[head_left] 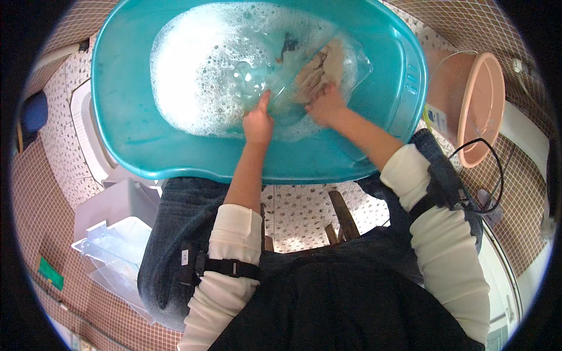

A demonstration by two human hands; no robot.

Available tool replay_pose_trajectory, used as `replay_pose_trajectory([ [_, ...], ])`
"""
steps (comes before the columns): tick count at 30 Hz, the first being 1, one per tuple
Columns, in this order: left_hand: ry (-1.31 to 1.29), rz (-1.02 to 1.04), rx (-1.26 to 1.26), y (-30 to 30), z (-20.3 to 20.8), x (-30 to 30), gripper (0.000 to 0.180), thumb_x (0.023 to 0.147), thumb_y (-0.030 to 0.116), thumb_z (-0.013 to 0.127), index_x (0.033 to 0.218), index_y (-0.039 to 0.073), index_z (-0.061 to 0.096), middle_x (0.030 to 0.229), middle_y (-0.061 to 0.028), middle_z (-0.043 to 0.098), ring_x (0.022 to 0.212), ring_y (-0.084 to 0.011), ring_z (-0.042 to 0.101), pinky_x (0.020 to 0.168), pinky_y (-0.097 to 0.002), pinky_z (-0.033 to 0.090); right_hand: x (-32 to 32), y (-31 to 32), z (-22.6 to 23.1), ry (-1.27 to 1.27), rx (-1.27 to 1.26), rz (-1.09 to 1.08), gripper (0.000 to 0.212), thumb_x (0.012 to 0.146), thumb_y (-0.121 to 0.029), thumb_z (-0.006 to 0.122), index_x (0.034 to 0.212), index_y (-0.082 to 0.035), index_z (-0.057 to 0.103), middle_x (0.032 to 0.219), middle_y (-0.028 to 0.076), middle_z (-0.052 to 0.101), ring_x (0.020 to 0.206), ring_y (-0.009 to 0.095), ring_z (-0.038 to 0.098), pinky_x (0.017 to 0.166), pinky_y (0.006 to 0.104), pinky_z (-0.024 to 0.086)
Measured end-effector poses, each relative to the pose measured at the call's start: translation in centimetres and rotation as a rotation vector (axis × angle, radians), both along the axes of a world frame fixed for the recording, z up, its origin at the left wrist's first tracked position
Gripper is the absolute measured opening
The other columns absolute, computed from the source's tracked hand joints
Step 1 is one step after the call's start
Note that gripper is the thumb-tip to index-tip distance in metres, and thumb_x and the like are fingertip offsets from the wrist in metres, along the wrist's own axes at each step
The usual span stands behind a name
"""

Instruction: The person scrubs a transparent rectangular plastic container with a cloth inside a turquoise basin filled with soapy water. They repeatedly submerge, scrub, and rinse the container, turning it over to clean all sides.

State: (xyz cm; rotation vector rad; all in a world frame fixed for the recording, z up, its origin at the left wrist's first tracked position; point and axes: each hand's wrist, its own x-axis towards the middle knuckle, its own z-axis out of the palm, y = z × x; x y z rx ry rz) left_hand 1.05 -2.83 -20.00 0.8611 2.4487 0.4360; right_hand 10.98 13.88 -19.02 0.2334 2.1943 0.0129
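Observation:
A teal plastic tub holds water with a thick layer of white suds. Partly under the foam lies a clear plastic container, its corner showing at the right. My left hand grips its near edge, index finger stretched along the plastic and the other fingers curled. My right hand is closed on a beige cloth, wet and bunched up against the container. Foam and water hide part of the container and some of my fingertips.
To the tub's right, a peach bucket lies tilted, near a black cable. Grey and clear plastic bins stand by my left knee. Behind them is a white squat toilet. Wooden stool legs show between my knees.

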Motion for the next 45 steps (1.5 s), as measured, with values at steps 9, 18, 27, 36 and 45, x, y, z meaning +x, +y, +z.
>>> replay_pose_trajectory([
  [9,0.033,0.024,0.104,-0.3,0.1,0.0,0.056,0.071,0.003,0.055,0.125,0.018,0.046,0.075,-0.0174,0.062,0.060,-0.0344,0.060,0.054,-0.0445,0.048,1.5,-9.3,1.8,0.298,-0.643,-0.509,0.040,0.090,-0.029,0.037,0.119,-0.004,0.050,0.122,0.018,0.050,0.114,0.032,0.045,0.102,0.0407,0.029],
  [18,0.063,-0.054,0.141,0.3,0.5,0.6,0.055,0.068,-0.001,0.052,0.118,0.020,0.049,0.102,-0.0113,0.062,0.069,-0.0336,0.062,0.059,-0.0443,0.050,5.0,0.0,6.9,0.367,-0.465,0.195,0.036,0.091,-0.028,0.039,0.116,-0.006,0.052,0.121,0.010,0.052,0.115,0.025,0.045,0.101,0.0358,0.031],
  [27,0.059,-0.054,0.107,-0.1,0.0,0.5,0.054,0.068,-0.001,0.051,0.118,0.018,0.049,0.104,-0.0111,0.062,0.068,-0.0325,0.063,0.059,-0.0424,0.051,3.5,8.9,6.0,0.347,0.139,0.203,0.043,0.090,-0.031,0.036,0.118,-0.002,0.051,0.123,0.012,0.051,0.115,0.027,0.045,0.102,0.0389,0.029],
  [36,0.057,-0.014,0.085,0.0,0.1,0.2,0.053,0.071,-0.001,0.050,0.121,0.018,0.047,0.088,-0.0143,0.061,0.064,-0.0337,0.061,0.055,-0.0435,0.049,-0.9,-6.7,-0.8,-0.139,-0.507,-0.154,0.045,0.088,-0.035,0.038,0.122,-0.007,0.049,0.128,0.014,0.046,0.114,0.031,0.045,0.099,0.0415,0.032],
  [45,-0.008,-0.059,0.062,0.9,1.2,0.9,0.057,0.068,-0.002,0.051,0.122,0.018,0.045,0.121,-0.0069,0.054,0.077,-0.0311,0.063,0.061,-0.0405,0.052,-0.6,2.6,1.5,-0.008,-0.243,0.107,0.036,0.088,-0.024,0.037,0.117,-0.013,0.054,0.127,0.011,0.048,0.116,0.029,0.045,0.099,0.0406,0.034],
])
